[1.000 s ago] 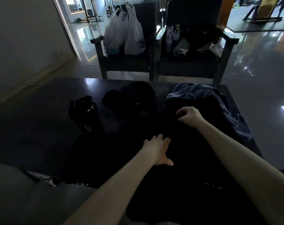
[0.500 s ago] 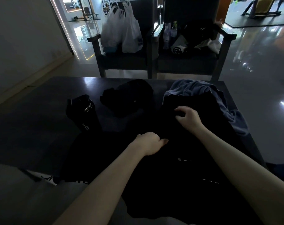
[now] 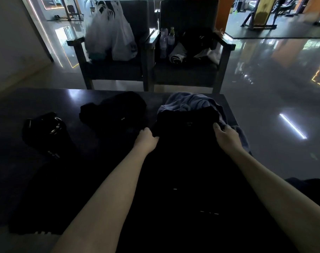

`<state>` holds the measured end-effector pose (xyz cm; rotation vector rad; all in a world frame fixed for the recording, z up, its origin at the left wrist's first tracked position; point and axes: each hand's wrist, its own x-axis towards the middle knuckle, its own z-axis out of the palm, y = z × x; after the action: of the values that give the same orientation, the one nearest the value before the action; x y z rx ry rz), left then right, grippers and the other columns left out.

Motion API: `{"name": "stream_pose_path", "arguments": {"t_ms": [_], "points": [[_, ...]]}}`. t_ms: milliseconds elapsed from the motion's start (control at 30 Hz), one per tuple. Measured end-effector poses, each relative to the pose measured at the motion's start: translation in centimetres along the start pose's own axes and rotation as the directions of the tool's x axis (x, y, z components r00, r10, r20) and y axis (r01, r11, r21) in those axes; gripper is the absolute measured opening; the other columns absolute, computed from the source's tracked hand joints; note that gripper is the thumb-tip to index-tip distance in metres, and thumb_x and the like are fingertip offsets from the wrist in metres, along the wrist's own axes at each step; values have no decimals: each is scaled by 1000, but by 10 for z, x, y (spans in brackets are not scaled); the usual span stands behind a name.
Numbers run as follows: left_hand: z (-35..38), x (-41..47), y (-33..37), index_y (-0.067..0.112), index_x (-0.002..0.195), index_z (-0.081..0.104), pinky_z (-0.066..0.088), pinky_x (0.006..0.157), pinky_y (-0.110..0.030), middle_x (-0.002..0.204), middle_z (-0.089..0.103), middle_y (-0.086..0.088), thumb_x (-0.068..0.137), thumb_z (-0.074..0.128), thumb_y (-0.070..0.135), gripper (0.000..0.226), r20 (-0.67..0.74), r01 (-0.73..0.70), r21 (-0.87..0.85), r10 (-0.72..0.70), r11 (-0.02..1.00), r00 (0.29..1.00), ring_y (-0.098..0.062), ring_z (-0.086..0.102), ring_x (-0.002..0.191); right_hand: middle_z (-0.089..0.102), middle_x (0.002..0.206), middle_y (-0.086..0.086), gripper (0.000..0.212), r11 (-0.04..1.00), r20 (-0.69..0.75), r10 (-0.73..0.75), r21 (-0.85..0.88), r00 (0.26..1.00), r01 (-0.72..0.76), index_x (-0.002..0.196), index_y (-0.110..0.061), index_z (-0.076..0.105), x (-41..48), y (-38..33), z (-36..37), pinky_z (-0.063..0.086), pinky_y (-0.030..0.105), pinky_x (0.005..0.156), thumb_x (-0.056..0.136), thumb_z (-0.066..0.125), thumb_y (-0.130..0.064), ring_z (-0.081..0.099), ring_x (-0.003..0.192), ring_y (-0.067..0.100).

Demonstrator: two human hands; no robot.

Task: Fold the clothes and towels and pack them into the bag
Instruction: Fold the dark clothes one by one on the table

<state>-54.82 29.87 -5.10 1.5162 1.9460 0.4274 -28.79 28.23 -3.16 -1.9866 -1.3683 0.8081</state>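
Head view, dim room: my left hand (image 3: 146,140) and right hand (image 3: 226,137) each grip a far corner of a black garment (image 3: 186,161), fingers curled into the cloth. The garment is spread over the near part of the dark table (image 3: 45,99) towards me. A second ago my left hand lay flat in the middle of the garment and my right was bunched further in; both have since moved out to the left and right ends of its far edge. That edge now overlaps a crumpled blue towel (image 3: 190,102). I judge the next fold is about to begin and nothing is packed yet. At far left centre lies a dark bundle (image 3: 117,110), possibly the bag, with a black bottle (image 3: 45,132) to its left
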Motion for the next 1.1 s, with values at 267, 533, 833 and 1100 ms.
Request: {"name": "stream_pose_path", "arguments": {"t_ms": [267, 533, 833, 1100], "points": [[-1, 5, -8, 9, 100, 59, 53, 78, -37, 97, 62, -8, 94, 52, 31, 24, -94, -61, -53, 56, 997, 994, -24, 61, 85, 54, 76, 11, 19, 987, -58, -143, -87, 988, 137, 103, -3, 61, 2, 12, -13, 31, 34, 59, 89, 48, -7, 51, 73, 28], [2, 3, 19, 11, 86, 48, 46, 67, -34, 89, 59, -8, 98, 46, 30, 22, -261, -147, 116, 173, 982, 950, -27, 59, 81, 58, 80, 15, 19, 974, -322, -162, -207, 933, 98, 82, -12, 58, 23, 13, -28, 39, 31, 63, 78, 43, 0, 59, 81, 37], [33, -22, 5, 15, 147, 24, 33, 104, -41, 149, 28, -8, 98, 42, 38, 57, -269, -315, 384, 431, 868, 861, -25, 35, 133, 59, 114, 18, 38, 941, -237, -216, -309, 947, 137, 117, -6, 52, 10, 39, -21, 43, 39, 75, 94, 49, -36, 57, 100, 38], [36, -60, -18, 21, 152, 13, 11, 117, -49, 159, 11, 2, 100, 31, 45, 60, 54, -277, 516, 292, 811, 955, -21, 10, 146, 40, 143, 14, 63, 911, -52, -214, -370, 975, 180, 142, -11, 37, -36, 64, -22, 41, 43, 95, 90, 55, -42, 43, 125, 35]]}}
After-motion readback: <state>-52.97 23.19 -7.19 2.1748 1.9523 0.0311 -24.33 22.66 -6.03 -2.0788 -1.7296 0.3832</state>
